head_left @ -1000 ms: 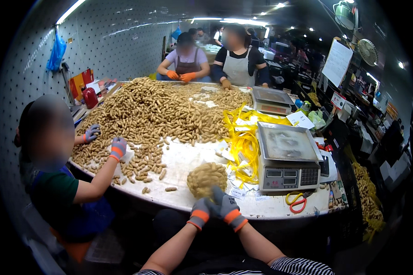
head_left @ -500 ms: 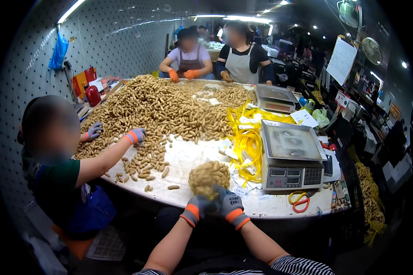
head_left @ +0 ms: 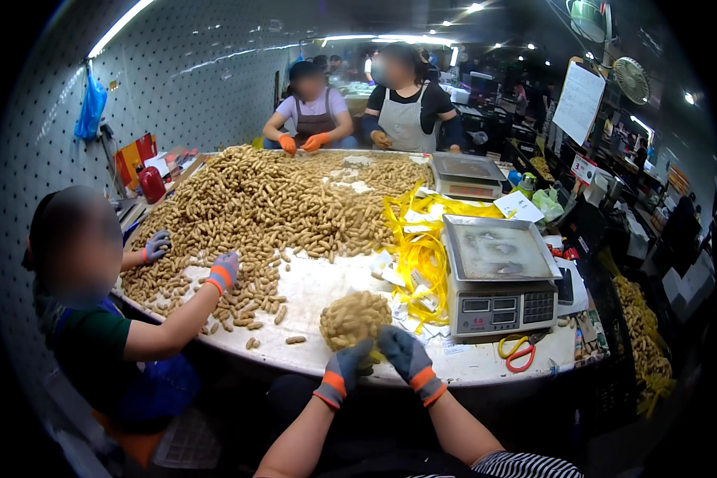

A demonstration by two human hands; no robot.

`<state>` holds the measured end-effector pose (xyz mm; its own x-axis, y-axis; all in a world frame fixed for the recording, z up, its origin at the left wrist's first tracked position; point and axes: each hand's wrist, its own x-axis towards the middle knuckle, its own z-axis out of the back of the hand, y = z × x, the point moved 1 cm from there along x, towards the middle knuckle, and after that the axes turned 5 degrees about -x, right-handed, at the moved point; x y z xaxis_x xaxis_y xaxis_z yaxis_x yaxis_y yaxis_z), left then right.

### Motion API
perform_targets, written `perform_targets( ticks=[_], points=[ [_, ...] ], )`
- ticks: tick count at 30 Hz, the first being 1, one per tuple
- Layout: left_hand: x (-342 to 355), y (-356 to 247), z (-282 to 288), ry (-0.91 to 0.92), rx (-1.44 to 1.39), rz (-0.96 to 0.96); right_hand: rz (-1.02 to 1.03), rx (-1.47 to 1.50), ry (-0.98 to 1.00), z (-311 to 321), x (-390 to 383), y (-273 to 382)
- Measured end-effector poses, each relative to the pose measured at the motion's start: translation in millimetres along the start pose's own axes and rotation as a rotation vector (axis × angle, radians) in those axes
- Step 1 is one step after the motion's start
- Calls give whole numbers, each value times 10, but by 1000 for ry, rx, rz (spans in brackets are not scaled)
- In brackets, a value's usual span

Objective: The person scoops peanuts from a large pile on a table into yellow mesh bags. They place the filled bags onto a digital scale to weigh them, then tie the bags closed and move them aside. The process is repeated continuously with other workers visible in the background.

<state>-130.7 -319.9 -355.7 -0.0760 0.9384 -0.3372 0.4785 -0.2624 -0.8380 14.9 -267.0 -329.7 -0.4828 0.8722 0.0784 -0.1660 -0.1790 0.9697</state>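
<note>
A yellow net bag filled with peanuts (head_left: 350, 317) is at the table's near edge, its neck turned toward me and its outline blurred. My left hand (head_left: 346, 368), in a grey glove with an orange cuff, is closed around the gathered neck. Just right of it, my right hand (head_left: 409, 356), gloved alike, has its fingers pinched on the neck's yellowish end. The fingertips are partly smeared. Beyond the bag spreads a big heap of loose peanuts (head_left: 271, 199). Yellow net bags with white tags (head_left: 417, 275) lie to the bag's right.
Right of the hands stands a weighing scale (head_left: 498, 307), with scissors (head_left: 519, 350) before it. A second scale (head_left: 466, 171) is farther back. A co-worker (head_left: 95, 279) reaches into the heap from the left; two co-workers (head_left: 315, 115) are across the table (head_left: 319, 275).
My hands have drawn slightly apart at the bag's neck, the right one shifting right. The left co-worker's near hand has moved a little. The whole view has shifted slightly.
</note>
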Motion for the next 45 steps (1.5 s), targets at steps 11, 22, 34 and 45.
perform_targets(
  ticks=[11,22,34,45],
  points=[
    [-186,-315,-4,-174,1066,-274,68,-807,221,170,57,200],
    [3,-330,-185,-343,1332,-1218,-122,293,252,119,50,233],
    [55,-246,-148,-151,1407,-1220,898,-143,219,-14,-46,804],
    [614,29,160,-214,1433,-1336,622,31,284,-268,-208,602]
  ],
)
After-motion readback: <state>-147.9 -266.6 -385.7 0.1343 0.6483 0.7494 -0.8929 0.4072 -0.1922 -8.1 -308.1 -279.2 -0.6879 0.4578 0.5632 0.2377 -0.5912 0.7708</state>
